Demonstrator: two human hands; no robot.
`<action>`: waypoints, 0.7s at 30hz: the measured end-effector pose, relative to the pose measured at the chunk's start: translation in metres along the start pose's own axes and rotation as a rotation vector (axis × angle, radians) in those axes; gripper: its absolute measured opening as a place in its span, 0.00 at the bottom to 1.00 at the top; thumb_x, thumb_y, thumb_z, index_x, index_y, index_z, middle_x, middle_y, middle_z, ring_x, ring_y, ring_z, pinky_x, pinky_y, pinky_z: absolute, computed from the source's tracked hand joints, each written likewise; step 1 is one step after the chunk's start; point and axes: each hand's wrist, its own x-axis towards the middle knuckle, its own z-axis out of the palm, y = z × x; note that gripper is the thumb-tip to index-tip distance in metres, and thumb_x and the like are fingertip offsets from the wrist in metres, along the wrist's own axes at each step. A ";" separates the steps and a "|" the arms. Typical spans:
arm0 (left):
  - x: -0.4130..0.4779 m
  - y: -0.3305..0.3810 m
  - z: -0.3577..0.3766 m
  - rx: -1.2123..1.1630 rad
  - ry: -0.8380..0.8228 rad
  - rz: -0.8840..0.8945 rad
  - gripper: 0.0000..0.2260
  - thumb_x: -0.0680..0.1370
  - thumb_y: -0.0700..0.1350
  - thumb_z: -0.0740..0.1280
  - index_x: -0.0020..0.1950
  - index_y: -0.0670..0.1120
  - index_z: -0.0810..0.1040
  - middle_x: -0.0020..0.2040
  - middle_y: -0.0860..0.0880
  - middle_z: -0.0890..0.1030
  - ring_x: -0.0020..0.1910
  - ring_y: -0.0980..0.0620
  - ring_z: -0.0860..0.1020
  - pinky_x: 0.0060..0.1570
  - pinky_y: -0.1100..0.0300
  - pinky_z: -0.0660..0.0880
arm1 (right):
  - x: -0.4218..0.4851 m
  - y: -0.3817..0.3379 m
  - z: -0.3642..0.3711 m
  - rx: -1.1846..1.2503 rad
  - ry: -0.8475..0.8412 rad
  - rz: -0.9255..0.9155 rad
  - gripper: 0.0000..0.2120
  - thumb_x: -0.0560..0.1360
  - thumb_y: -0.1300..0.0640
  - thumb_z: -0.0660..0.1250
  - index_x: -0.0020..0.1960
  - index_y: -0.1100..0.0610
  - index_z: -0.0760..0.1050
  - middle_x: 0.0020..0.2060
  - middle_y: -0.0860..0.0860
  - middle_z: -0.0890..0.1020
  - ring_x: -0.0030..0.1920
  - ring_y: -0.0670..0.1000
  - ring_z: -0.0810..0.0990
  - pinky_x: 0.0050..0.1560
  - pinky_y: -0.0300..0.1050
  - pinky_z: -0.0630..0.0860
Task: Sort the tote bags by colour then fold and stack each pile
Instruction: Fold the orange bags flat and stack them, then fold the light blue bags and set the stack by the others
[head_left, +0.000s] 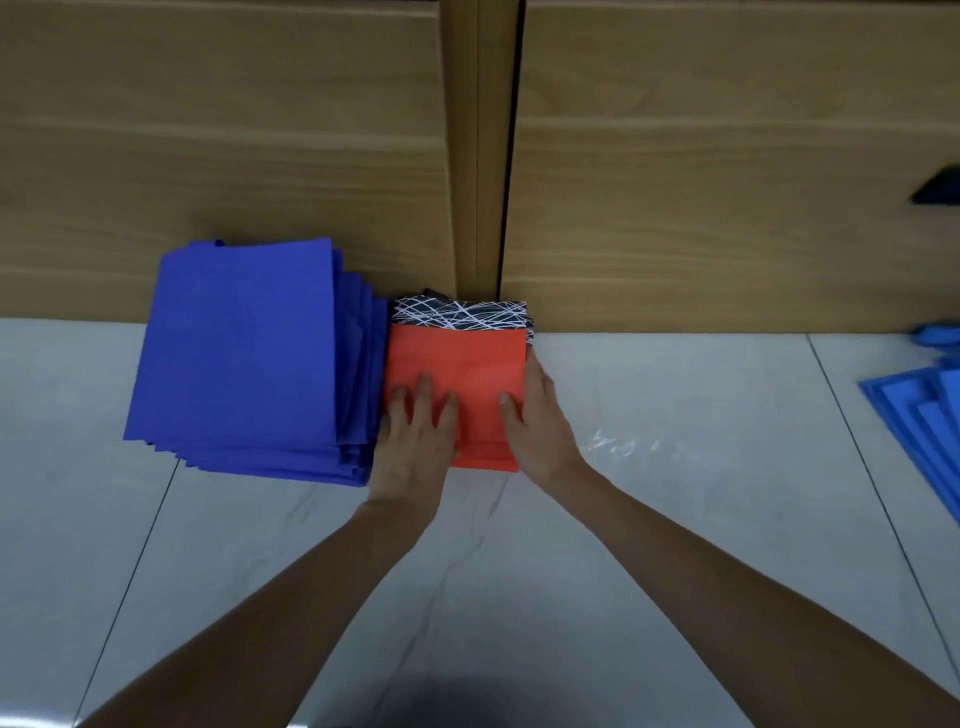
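Folded orange tote bag (462, 364) lies on the floor (675, 395), long axis near-far, far edge toward the wood panel (260, 130). Left hand (415, 441) presses it, fingers spread flat. Right hand (543, 421) is at its right edge, thumb on top; fingers' curl can't be told. One patterned bag (460, 314) is mostly hidden beneath. One dark blue stack (244, 353) sits left, count unclear. Light blue bags (919, 426) are cut off right.
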 end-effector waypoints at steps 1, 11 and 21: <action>-0.001 0.000 0.001 -0.023 -0.003 0.022 0.29 0.75 0.51 0.68 0.73 0.47 0.61 0.75 0.40 0.58 0.70 0.37 0.62 0.63 0.46 0.69 | -0.001 0.001 0.002 0.025 -0.011 0.010 0.30 0.81 0.53 0.55 0.78 0.54 0.45 0.74 0.54 0.58 0.68 0.56 0.67 0.63 0.50 0.69; -0.021 0.027 -0.039 -0.099 0.208 0.256 0.32 0.64 0.52 0.76 0.63 0.39 0.72 0.61 0.36 0.75 0.57 0.36 0.76 0.55 0.42 0.74 | -0.052 0.006 -0.057 0.109 -0.003 0.090 0.26 0.82 0.48 0.52 0.76 0.57 0.53 0.75 0.51 0.57 0.75 0.49 0.54 0.72 0.41 0.51; -0.062 0.184 -0.050 -0.280 -0.002 0.591 0.19 0.63 0.40 0.76 0.53 0.42 0.80 0.53 0.43 0.80 0.50 0.43 0.80 0.47 0.54 0.77 | -0.183 0.131 -0.210 -0.372 -0.017 0.242 0.18 0.80 0.56 0.58 0.70 0.56 0.66 0.73 0.52 0.62 0.72 0.51 0.61 0.68 0.39 0.58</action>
